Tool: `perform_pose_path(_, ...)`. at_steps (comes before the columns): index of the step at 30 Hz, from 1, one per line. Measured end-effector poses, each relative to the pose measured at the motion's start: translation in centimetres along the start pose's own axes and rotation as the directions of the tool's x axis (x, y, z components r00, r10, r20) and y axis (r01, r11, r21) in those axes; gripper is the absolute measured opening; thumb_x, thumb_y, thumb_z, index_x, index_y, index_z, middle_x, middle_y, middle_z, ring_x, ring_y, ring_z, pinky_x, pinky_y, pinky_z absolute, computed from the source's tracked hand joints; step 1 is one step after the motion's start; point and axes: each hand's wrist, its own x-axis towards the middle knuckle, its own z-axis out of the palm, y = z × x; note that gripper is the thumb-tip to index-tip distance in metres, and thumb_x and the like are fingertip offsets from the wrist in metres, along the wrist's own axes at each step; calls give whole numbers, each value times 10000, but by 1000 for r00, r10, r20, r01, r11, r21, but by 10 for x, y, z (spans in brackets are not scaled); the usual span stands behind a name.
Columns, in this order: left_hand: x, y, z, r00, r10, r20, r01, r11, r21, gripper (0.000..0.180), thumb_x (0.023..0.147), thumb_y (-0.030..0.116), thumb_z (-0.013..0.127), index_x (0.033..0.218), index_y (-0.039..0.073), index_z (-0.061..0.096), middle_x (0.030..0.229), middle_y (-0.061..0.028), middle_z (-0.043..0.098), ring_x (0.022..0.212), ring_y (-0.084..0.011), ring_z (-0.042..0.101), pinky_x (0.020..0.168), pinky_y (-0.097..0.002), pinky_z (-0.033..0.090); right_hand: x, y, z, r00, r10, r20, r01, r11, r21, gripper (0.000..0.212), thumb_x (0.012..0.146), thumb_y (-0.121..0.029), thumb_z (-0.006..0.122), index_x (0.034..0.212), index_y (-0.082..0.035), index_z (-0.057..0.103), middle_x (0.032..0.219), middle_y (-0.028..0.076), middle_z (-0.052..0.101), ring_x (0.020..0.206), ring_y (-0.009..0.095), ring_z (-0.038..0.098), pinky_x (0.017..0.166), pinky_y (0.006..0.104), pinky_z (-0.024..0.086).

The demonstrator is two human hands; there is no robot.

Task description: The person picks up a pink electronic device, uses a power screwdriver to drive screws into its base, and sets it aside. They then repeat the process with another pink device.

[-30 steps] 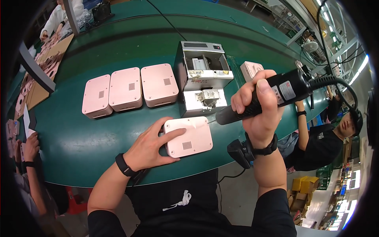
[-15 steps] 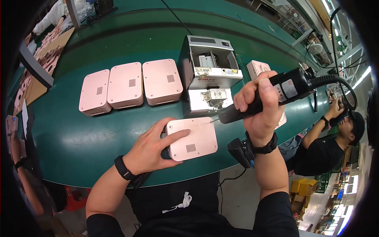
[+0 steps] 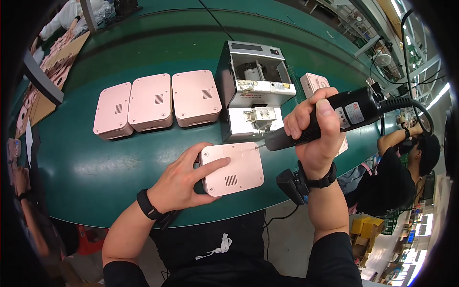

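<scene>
A pink plastic case with a small vent grille and corner screw holes lies on the green table in front of me. My left hand grips its left side, thumb at the near edge and index finger lying across the top. In my right hand is a black corded electric screwdriver, held tilted. Its bit meets the case's far right corner, at a screw hole. Just beyond stands a grey screw feeder with an open top bay.
Three similar pink cases stand in a row at the far left. Another pink part lies right of the feeder, partly hidden. A co-worker is at the right; pink pieces on cardboard lie at the far left.
My hands, the screwdriver and the case hold nearly the same place. The co-worker at the right has turned and shifted their arm.
</scene>
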Motion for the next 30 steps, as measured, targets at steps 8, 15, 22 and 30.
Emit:
perform_pose_path(8,1,3,-1,1000,10,7,-10,1000,9,776,647,247,862,1371,225,583,1356,-180,451,1126,-366,572,936,-418,521,-1,1,1,1000,-15,5,15,1000,-5,194,945,-243,538,1019,-75,477,636,53,489,499,151,464,520,328,426)
perform_pose_path(15,0,4,-3,1000,11,24,-11,1000,4,781,649,255,865,1374,235,576,1351,-179,454,1157,-363,555,949,-422,516,7,-22,6,999,-51,16,52,998,-34,168,959,-225,524,1015,-73,479,645,60,500,504,161,471,520,339,431)
perform_pose_path(22,-3,2,-4,1000,18,14,-18,1000,7,776,654,266,862,1374,238,573,1353,-183,454,1171,-371,546,962,-429,507,38,-21,11,991,-134,-18,133,990,-36,161,978,-232,510,1011,-76,494,650,49,502,511,158,483,525,333,428)
perform_pose_path(30,-2,-3,-2,1000,26,-11,-26,1000,4,777,639,265,869,1362,242,587,1365,-173,461,1188,-375,553,971,-438,506,13,-27,29,997,-59,52,54,995,82,205,977,-282,496,1032,-85,489,650,42,492,514,157,487,526,337,431)
